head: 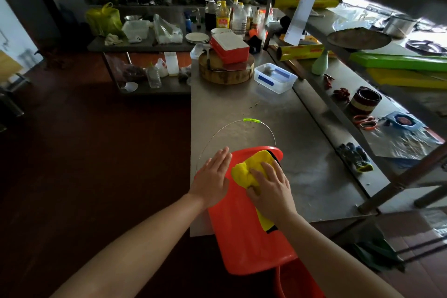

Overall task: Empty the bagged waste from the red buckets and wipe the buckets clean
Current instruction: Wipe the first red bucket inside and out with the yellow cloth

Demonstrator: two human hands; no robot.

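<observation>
red bucket [242, 237]: on its side on the steel table [302, 152], base off the edge
left hand [214, 174]: flat on its wall
right hand [271, 189]: holding bunched yellow cloth [246, 172] against it
below: 2nd bucket [297, 280], also red

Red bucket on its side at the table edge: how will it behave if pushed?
The bucket probably rolls: on its rounded side, left hand flat on it, right hand holding yellow cloth. Likely light: plastic, thin wire handle. May tip: near end overhangs the table.
</observation>
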